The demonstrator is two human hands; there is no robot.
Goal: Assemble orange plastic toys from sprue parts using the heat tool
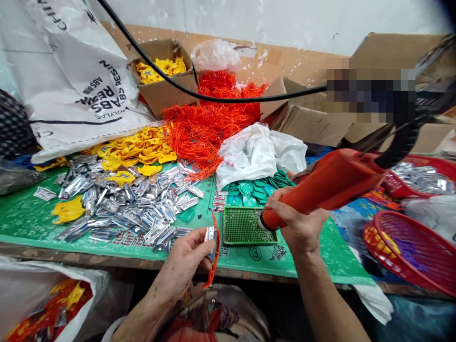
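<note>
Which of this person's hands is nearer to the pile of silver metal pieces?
The left. The left hand is by the near right edge of the pile, holding one silver piece; the right hand is farther right, gripping a red power tool over the green tray.

Red screwdriver [327,183] slants, tip down at the green tray [249,243]; left of that, a shiny plate [210,233] beside a thin orange strip [217,244]
</note>
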